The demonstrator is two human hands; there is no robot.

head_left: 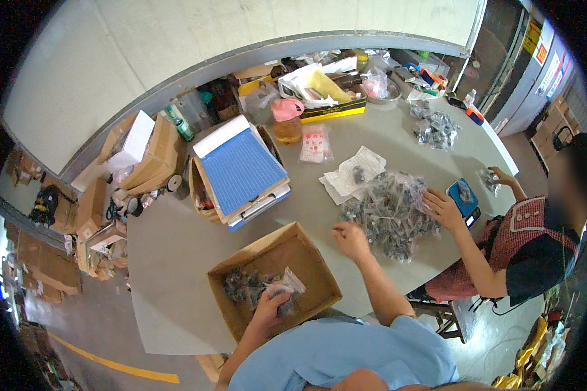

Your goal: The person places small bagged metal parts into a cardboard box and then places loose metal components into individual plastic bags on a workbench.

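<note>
My left hand [272, 307] is inside an open cardboard box [316, 274], its fingers closed on a clear plastic bag [292, 285] of small dark parts. Loose dark parts [240, 285] lie on the box bottom beside it. Over the table, between the box and a large heap of clear bags with dark parts [398, 218], my right hand [351, 240] is closed with its fingertips together. What it pinches, if anything, is too small to make out.
A co-worker's hand [442, 208] rests on the heap's right side; their other hand [500, 177] holds a bag. Near them is a blue scale [462, 195]. Blue clipboard [241, 171], pink-lidded jar [287, 124] and white paper [352, 171] stand or lie beyond my box.
</note>
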